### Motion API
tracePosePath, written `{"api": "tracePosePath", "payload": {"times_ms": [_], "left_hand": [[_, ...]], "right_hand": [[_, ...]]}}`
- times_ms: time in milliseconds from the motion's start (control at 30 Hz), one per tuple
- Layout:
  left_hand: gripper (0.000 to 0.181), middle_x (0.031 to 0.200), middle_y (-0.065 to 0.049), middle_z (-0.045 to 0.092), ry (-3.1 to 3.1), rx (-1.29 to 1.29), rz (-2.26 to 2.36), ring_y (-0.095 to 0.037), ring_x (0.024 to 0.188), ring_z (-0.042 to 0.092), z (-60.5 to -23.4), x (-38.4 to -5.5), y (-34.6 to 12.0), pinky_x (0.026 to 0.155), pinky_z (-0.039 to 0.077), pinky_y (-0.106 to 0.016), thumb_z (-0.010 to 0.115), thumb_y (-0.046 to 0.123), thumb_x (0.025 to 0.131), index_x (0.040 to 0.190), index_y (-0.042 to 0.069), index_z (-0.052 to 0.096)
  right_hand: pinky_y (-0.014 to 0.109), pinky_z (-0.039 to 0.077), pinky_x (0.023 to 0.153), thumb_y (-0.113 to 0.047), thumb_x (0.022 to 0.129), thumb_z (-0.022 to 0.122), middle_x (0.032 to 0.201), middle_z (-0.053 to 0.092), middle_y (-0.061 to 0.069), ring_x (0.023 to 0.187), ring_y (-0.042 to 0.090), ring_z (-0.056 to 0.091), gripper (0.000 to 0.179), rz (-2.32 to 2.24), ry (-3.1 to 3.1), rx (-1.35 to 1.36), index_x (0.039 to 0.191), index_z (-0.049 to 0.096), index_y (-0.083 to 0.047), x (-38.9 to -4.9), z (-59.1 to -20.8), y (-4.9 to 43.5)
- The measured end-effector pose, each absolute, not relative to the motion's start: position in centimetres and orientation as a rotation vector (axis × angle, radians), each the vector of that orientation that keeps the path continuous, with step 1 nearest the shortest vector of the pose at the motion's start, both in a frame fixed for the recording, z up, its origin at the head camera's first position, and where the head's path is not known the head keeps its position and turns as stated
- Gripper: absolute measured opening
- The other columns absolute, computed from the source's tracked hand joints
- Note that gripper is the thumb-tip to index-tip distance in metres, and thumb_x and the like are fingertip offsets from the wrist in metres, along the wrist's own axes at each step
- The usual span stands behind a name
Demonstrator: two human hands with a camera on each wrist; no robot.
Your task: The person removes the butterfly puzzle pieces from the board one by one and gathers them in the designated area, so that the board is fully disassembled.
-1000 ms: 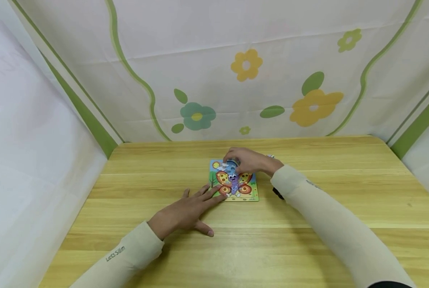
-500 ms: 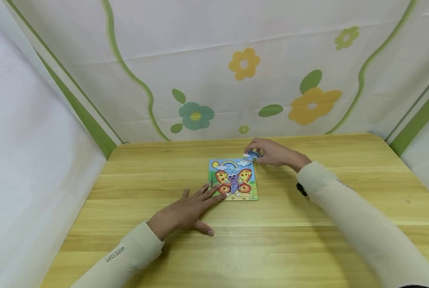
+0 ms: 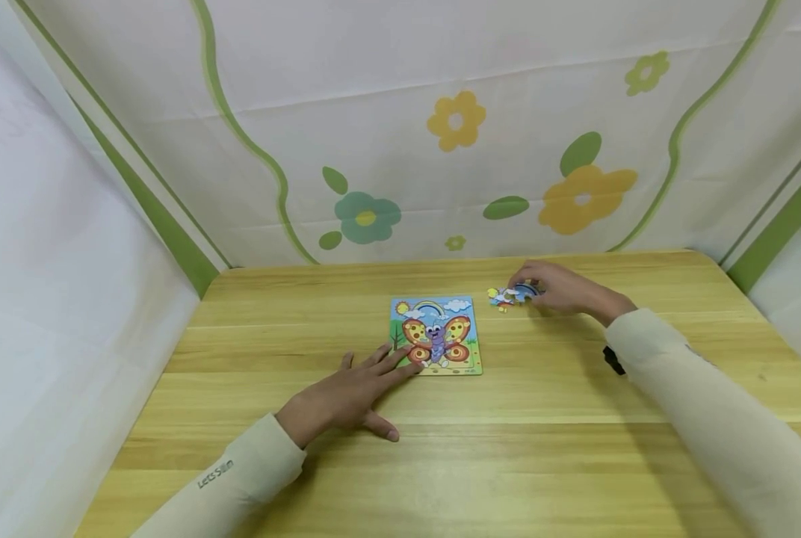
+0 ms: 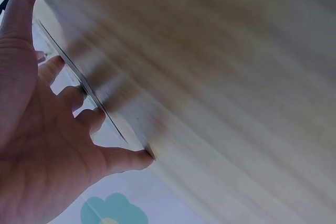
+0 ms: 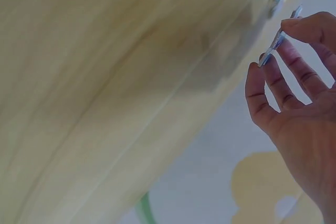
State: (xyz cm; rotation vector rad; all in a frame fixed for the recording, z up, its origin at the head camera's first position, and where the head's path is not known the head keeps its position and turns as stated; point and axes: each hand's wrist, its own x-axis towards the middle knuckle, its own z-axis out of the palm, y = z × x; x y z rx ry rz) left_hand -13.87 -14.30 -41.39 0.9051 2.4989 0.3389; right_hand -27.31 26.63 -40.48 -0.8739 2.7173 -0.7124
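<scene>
A square butterfly puzzle board point(image 3: 449, 340) lies on the wooden table, with a sun, a rainbow and clouds along its top. My left hand point(image 3: 350, 392) has its fingers spread, several fingertips on the board's lower left part and the thumb on the table. In the left wrist view the fingertips meet the thin board edge point(image 4: 79, 74). To the right of the board, my right hand point(image 3: 565, 290) pinches a blue puzzle piece point(image 3: 527, 291) with a rainbow arc. The right wrist view shows this thin piece edge-on between thumb and fingers, raised from the table.
Several colourful loose puzzle pieces point(image 3: 499, 298) lie close together just left of the right fingertips. The wooden table point(image 3: 481, 456) ends at a white cloth wall point(image 3: 252, 187) with printed flowers, and another white cloth panel point(image 3: 57, 261) rises on the left.
My right hand has carried the pinched puzzle piece from above the board's top to the right, beside the loose pieces, uncovering the board's rainbow and cloud. The left hand has stayed in place.
</scene>
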Motion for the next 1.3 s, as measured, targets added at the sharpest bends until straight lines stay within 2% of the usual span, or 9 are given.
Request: {"api": "tracePosePath", "payload": {"times_ms": [367,700,1133,1300], "left_hand": [[0.106,0.179,0.004,0.005,2.502,0.911,0.334,-0.032,0.165,0.003,-41.3,-13.9,-14.3,0.119,0.014,-0.080,0.077,0.062,0.084,0.169,0.035,0.020],[0.107,0.179,0.005,0.004,2.504,0.918,0.321,-0.032,0.165,0.003,-41.3,-13.9,-14.3,0.119,0.015,-0.080,0.077,0.062,0.084,0.169,0.035,0.018],[0.106,0.179,0.002,0.007,2.517,0.921,0.306,-0.034,0.165,0.005,-41.0,-13.8,-14.2,0.118,0.018,-0.080,0.078,0.062,0.083,0.169,0.033,0.022],[0.105,0.178,0.001,0.008,2.529,0.930,0.302,-0.035,0.165,0.007,-40.9,-13.8,-14.0,0.118,0.018,-0.080,0.078,0.062,0.083,0.168,0.032,0.023]], "right_hand": [[0.058,0.052,0.096,0.014,0.087,0.063,0.126,0.067,0.019,0.114,0.036,0.063,0.042,-0.691,2.726,-0.870,0.124,0.073,-0.002,-27.3,-41.1,28.6],[0.061,0.051,0.097,0.016,0.084,0.061,0.129,0.064,0.022,0.118,0.042,0.060,0.045,-0.636,2.736,-0.923,0.123,0.073,-0.002,-27.4,-41.5,28.7],[0.060,0.052,0.096,0.016,0.085,0.059,0.128,0.064,0.021,0.117,0.041,0.061,0.046,-0.622,2.735,-0.939,0.125,0.072,-0.001,-27.2,-41.3,28.6],[0.063,0.050,0.101,0.017,0.084,0.059,0.131,0.064,0.023,0.122,0.045,0.059,0.046,-0.610,2.752,-0.940,0.126,0.071,0.001,-27.2,-41.2,28.4]]}}
